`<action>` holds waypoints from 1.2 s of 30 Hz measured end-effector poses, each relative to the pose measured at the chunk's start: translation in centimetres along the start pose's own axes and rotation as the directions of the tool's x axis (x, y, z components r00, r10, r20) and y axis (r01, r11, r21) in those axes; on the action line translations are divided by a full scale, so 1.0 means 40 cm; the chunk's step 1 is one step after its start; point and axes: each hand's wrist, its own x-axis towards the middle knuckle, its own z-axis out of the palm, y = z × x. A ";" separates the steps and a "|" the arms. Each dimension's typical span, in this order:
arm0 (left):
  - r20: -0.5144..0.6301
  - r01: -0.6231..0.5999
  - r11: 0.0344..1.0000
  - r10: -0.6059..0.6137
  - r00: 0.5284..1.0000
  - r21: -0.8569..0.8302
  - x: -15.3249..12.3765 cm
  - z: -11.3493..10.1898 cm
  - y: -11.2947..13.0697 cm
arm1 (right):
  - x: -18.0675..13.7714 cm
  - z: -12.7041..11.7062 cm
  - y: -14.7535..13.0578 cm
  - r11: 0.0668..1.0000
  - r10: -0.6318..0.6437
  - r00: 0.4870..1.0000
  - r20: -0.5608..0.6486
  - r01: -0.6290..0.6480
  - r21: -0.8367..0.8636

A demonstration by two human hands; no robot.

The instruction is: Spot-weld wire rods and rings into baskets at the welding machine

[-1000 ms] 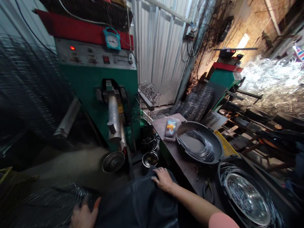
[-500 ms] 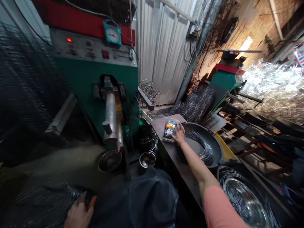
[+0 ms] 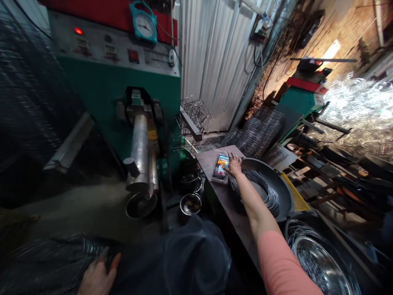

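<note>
The brown tabletop (image 3: 208,159) bears a lit phone (image 3: 220,169) beside a round dark pan (image 3: 285,193).

Our right hand (image 3: 233,164) has left the dark cloth (image 3: 196,256) on our lap and now reaches over the tabletop (image 3: 206,157) to the right edge of the smartphone (image 3: 221,164). More of our salmon sleeve (image 3: 284,264) shows.
</note>
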 end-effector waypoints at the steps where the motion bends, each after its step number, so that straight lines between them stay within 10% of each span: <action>1: 0.007 0.008 1.000 -0.008 1.000 0.000 0.001 0.000 0.000 | 0.001 0.001 -0.001 1.000 -0.001 1.000 0.003 0.001 0.004; 36: 0.090 0.068 0.997 -0.065 0.994 -0.029 0.013 -0.009 -0.001 | -0.011 0.015 -0.010 0.996 0.000 0.998 -0.061 0.005 0.090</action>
